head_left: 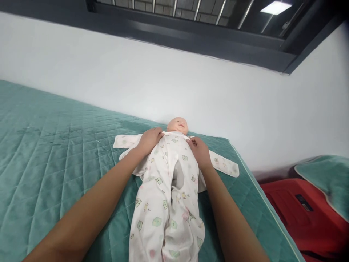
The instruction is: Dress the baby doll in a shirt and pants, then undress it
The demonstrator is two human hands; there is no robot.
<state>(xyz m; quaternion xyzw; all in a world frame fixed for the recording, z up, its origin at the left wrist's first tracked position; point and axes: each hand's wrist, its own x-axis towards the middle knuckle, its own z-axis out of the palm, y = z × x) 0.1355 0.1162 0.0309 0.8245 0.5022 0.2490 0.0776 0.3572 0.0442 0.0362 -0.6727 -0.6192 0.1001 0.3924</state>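
Observation:
A baby doll (177,125) lies on its back, its head near the wall. White baby pants (158,189) with green and pink animal prints cover its front from the chest down, with an opening at the crotch. Beneath them is a matching long-sleeved top, its sleeves (225,166) spread out to both sides. At the upper left edge of the pants, my left hand (151,140) is closed on the cloth. My right hand (199,150) pinches the upper right edge, fingers curled. The doll's arms and legs are hidden under the clothes.
A green quilted cover (68,145) lies under the doll and runs up to the white wall (122,80). Beyond its right edge stands a red plastic piece (305,214), partly covered by green cloth (327,174). A dark-framed window (191,29) with metal bars is above.

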